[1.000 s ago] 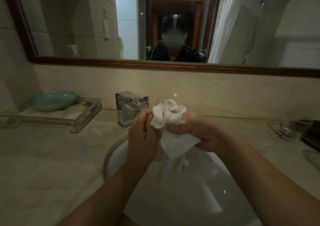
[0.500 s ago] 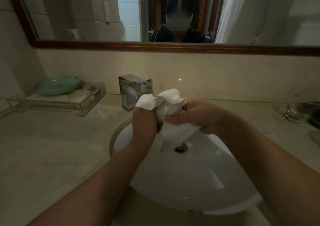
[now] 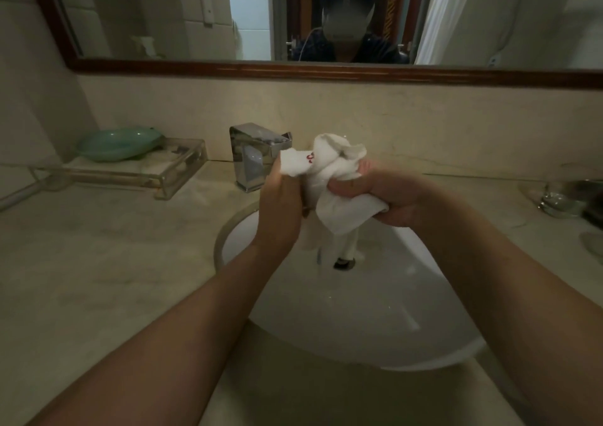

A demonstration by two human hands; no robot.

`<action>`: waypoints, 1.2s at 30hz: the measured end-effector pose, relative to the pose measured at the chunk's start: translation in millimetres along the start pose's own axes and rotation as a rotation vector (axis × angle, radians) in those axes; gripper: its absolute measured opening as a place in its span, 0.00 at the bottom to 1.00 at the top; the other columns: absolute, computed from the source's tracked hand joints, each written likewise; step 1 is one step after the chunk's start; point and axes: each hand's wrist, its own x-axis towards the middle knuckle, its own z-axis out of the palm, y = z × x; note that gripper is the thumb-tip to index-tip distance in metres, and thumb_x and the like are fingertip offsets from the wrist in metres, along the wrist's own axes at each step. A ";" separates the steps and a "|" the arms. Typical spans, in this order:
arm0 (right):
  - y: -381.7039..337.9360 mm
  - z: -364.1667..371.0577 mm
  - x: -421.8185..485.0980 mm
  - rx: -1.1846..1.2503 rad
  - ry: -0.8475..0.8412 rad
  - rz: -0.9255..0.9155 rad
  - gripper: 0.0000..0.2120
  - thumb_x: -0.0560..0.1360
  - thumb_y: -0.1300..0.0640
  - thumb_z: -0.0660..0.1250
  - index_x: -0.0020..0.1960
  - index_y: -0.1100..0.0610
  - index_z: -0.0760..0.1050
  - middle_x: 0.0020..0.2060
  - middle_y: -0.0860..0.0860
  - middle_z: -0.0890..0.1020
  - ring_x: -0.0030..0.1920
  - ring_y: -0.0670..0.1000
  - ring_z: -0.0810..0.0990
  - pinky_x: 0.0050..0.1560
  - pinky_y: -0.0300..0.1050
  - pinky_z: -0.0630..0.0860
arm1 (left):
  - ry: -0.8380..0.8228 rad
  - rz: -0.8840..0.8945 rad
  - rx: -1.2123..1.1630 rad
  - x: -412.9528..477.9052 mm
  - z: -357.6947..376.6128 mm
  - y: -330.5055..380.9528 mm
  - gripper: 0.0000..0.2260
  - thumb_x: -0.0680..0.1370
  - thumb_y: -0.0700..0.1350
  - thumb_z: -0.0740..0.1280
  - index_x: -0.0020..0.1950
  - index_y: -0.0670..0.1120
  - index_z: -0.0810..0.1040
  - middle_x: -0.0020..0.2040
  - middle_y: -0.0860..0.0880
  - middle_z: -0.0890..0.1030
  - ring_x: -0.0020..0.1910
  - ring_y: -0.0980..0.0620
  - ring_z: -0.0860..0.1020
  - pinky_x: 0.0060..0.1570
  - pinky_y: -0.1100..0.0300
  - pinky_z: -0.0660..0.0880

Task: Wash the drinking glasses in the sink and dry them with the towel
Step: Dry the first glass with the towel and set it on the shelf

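Two hands were clamped on the white towel (image 3: 329, 177). Your left hand (image 3: 280, 203) gripped one bunched end, and your right hand (image 3: 385, 197) was curled round the other. They were close together above the sink (image 3: 359, 321), just in front of the tap (image 3: 254, 155).

The towel looked soft, light and limp, so it would likely bunch and slip unless you held it in a fistful. A wet glass would probably be slick and fragile. You would do best to take one round its wall through the cloth, not by the rim.

I could not tell whether you had a glass wrapped inside, because the folds hid it. A pale tail hung toward the drain (image 3: 342, 264), and I could not tell whether it was cloth or something else. One drinking glass (image 3: 561, 197) stood on the desk (image 3: 98, 262) at your far right, well apart from your hands. It was dim and hard to make out.
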 end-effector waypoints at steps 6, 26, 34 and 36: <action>-1.8 -8.2 -6.3 -0.964 0.035 -0.163 0.09 0.75 0.58 0.75 0.54 0.58 0.83 0.47 0.52 0.85 0.47 0.51 0.84 0.53 0.53 0.83 | -0.234 -0.790 -0.283 4.0 -7.6 5.4 0.24 0.82 0.63 0.58 0.62 0.44 0.77 0.38 0.46 0.78 0.26 0.53 0.71 0.22 0.67 0.63; -20.4 -10.6 -7.1 0.044 -0.040 0.039 0.22 0.72 0.57 0.70 0.65 0.61 0.75 0.48 0.56 0.84 0.46 0.52 0.85 0.43 0.45 0.83 | 0.002 0.143 0.230 -5.6 5.8 5.2 0.16 0.83 0.53 0.60 0.61 0.43 0.79 0.50 0.41 0.82 0.48 0.49 0.83 0.45 0.52 0.81; -27.5 -24.4 -24.1 -0.835 -0.079 -0.152 0.06 0.77 0.58 0.72 0.43 0.49 0.84 0.39 0.47 0.87 0.42 0.48 0.87 0.44 0.45 0.83 | -0.479 -0.802 -0.451 -10.7 -4.1 21.7 0.28 0.75 0.64 0.70 0.63 0.43 0.79 0.44 0.44 0.79 0.33 0.54 0.74 0.27 0.68 0.72; -25.4 -22.9 -22.8 -0.777 -0.078 -0.176 0.05 0.76 0.61 0.72 0.45 0.52 0.84 0.41 0.48 0.87 0.43 0.48 0.87 0.43 0.42 0.82 | -0.453 -0.690 -0.409 -9.5 -2.6 18.4 0.26 0.75 0.62 0.72 0.64 0.44 0.81 0.50 0.40 0.76 0.37 0.52 0.72 0.31 0.66 0.72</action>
